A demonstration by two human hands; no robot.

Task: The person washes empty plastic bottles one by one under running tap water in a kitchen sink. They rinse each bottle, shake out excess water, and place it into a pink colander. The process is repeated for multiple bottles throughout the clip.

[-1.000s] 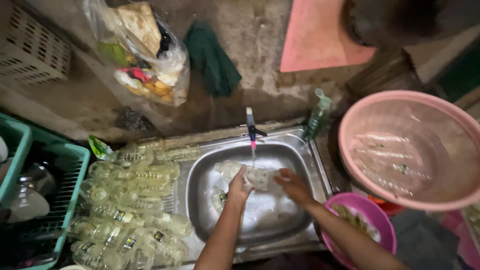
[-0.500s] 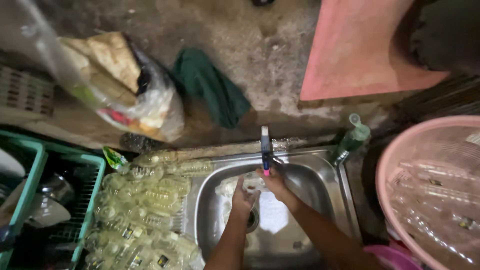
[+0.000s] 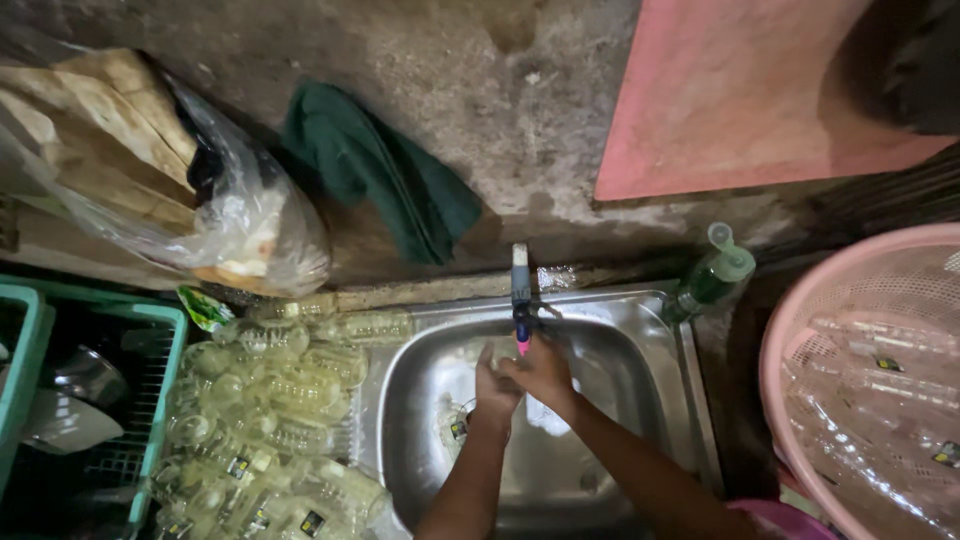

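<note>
My left hand (image 3: 492, 384) and my right hand (image 3: 545, 370) are pressed together in the steel sink (image 3: 640, 350), right under the spout of the faucet (image 3: 520, 295). Their fingers overlap, so what they hold is hidden. A clear plastic bottle (image 3: 455, 428) with a small label shows just left of my left wrist, low in the basin. Something pale and shiny (image 3: 545, 415) lies beneath my right hand; I cannot tell whether it is a bottle or water.
Several clear plastic bottles (image 3: 270, 400) are heaped left of the sink. A green crate (image 3: 160, 390) with dishes stands farther left. A pink basket (image 3: 850, 390) holding bottles is at the right, a green pump bottle (image 3: 712, 278) at the sink corner. A green cloth (image 3: 385, 175) and plastic bag (image 3: 230, 215) hang above.
My hands have risen from the middle of the basin to right under the faucet spout, and the view has come closer to the wall.
</note>
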